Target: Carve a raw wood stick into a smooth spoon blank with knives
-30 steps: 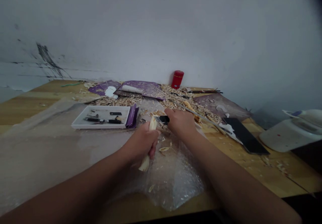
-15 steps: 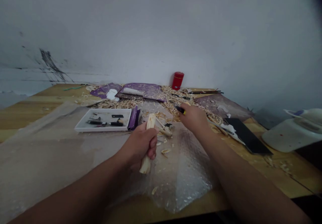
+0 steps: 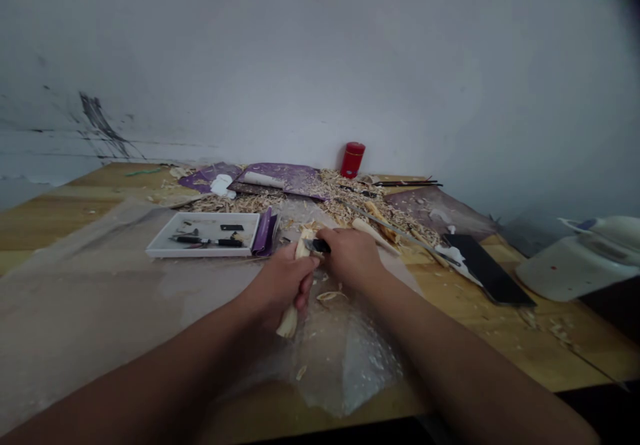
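A pale stick of wood (image 3: 288,322) stands tilted in my left hand (image 3: 283,282), whose fingers are wrapped round its middle. The stick's top and lower end show above and below the fist. My right hand (image 3: 353,256) is closed on a utility knife (image 3: 321,246) with a dark body. The knife's tip is at the upper part of the stick, just above my left thumb; whether the blade cuts into the wood I cannot tell. Clear plastic sheeting (image 3: 345,358) with a few curled shavings lies below both hands.
A white tray (image 3: 167,253) with dark-handled tools is at the left, beside a purple folded packet (image 3: 263,232). Wood shavings (image 3: 345,195) are heaped at the back near a red canister (image 3: 353,158). To the right lie a black flat slab (image 3: 490,268) and a white pot (image 3: 565,268).
My right hand has come left and nearer, bringing the knife from over the shavings to the top of the stick. My left hand keeps its hold, nearly in the same place.
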The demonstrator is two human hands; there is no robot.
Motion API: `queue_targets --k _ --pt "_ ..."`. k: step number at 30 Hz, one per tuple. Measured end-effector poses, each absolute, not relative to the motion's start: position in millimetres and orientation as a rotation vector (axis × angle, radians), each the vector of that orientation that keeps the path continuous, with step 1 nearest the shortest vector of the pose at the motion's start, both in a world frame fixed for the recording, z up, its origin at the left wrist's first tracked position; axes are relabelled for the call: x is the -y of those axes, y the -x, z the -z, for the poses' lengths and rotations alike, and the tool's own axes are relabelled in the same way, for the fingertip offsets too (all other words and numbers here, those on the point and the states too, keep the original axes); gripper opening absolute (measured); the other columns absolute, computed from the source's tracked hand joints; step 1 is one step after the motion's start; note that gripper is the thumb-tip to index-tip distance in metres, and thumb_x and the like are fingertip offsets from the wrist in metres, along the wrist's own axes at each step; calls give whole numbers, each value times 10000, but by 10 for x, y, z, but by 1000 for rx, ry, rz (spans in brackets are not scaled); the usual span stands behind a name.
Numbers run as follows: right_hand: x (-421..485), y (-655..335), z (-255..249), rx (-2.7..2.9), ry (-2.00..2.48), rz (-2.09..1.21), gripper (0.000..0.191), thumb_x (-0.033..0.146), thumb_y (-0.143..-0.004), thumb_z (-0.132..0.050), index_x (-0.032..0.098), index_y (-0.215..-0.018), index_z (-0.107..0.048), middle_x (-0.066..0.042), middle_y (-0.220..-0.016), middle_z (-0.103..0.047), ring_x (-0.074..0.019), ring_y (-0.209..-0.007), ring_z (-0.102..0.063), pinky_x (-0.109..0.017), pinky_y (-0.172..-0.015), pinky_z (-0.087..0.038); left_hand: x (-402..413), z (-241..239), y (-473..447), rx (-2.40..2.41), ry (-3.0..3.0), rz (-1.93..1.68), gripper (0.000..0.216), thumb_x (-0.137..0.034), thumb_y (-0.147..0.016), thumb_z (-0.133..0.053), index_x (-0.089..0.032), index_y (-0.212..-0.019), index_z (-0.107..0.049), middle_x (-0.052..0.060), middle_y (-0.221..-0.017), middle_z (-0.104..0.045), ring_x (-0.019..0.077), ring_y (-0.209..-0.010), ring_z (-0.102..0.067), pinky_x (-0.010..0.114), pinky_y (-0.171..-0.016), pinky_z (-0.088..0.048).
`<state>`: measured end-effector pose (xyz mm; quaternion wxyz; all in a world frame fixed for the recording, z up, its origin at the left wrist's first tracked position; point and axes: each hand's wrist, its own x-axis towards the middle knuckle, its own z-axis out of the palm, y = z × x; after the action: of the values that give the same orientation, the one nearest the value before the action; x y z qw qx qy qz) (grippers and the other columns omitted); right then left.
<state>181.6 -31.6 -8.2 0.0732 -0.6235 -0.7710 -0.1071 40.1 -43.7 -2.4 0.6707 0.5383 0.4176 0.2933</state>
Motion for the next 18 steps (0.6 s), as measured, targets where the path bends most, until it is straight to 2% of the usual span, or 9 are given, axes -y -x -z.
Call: queue_targets --k 4,9,13,14,15,18 --pt "325 -1796 90 2282 1911 412 179 302 -778 -386 234 -882 -515 -24 -757 -619 -185 -679 -561 -256 -535 -310 459 -19 -424 -979 -1225 -610 123 -246 -726 -399 -209 -629 -332 -103 -335 -324 66 -256 -284 188 -283 -288" --pt "264 -1837 30 2289 1961 435 184 270 -782 -386 237 -899 -524 -38 -770 -624 -188 -716 -570 -263 -573 -346 524 -30 -429 -973 -1203 -596 147 -247 -725 -400 -205 -603 -328 -94 -368 -336 52 -265 -267 187 -296 -293" --pt "124 -2185 -67 1938 2436 324 258 258 -792 -363 244 -960 -559 -72 -772 -639 -200 -680 -587 -271 -554 -360 708 -5 -445 -916 -1278 -470 76 -215 -683 -471 -195 -675 -398 -77 -406 -398 51 -295 -322 164 -290 -239" --pt "102 -2264 -86 1800 2501 386 277 268 -790 -367 245 -993 -554 -82 -792 -641 -207 -692 -588 -275 -561 -361 731 -1 -448 -922 -1283 -488 78 -222 -691 -464 -195 -678 -392 -76 -397 -397 49 -291 -316 161 -287 -221" --pt "91 -2312 -98 1722 2466 476 301 269 -790 -363 259 -1039 -532 -77 -832 -641 -208 -721 -587 -277 -574 -361 731 3 -448 -955 -1281 -545 75 -237 -708 -441 -196 -684 -383 -78 -385 -387 52 -289 -314 160 -287 -218" --pt "129 -2233 -89 1839 2331 436 321 283 -787 -365 293 -1072 -512 -45 -877 -642 -189 -743 -584 -259 -574 -355 610 18 -424 -963 -1232 -616 90 -243 -728 -397 -206 -672 -337 -95 -364 -340 57 -267 -286 175 -295 -277"
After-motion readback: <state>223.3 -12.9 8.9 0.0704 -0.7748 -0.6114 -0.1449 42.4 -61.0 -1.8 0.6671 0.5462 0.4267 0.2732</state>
